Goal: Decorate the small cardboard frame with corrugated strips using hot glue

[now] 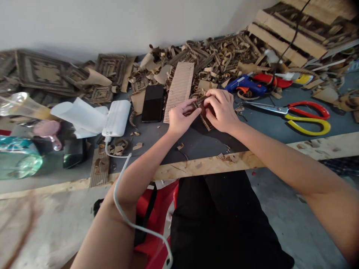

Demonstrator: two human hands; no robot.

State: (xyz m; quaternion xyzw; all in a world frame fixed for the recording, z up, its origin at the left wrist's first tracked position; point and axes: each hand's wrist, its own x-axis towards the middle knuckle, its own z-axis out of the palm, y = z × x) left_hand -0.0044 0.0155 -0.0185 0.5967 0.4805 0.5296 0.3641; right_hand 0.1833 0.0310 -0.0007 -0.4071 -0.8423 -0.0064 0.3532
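Between my two hands, a small piece built from corrugated cardboard strips (pixel 206 122) rests on the table, its top partly hidden by my fingers. My left hand (pixel 181 117) grips its left side, thumb toward the middle. Fingers curled, my right hand (pixel 221 111) holds the piece from the right. Just behind my left hand lies a ribbed cardboard sheet (pixel 179 87), with a black phone (pixel 153 104) to its left. A blue glue gun (pixel 246 86) lies beyond my right hand, and scissors (pixel 286 109) with red and yellow handles lie open to its right.
Cardboard curls and offcuts (pixel 218 56) pile along the wall. Layered cardboard frames (pixel 45 73) stand at the left. A white power bank (pixel 116 118) has a cable (pixel 120 209) running over my left forearm. A plastic bottle (pixel 21 158) and pink hairbrush (pixel 47 129) lie at the far left.
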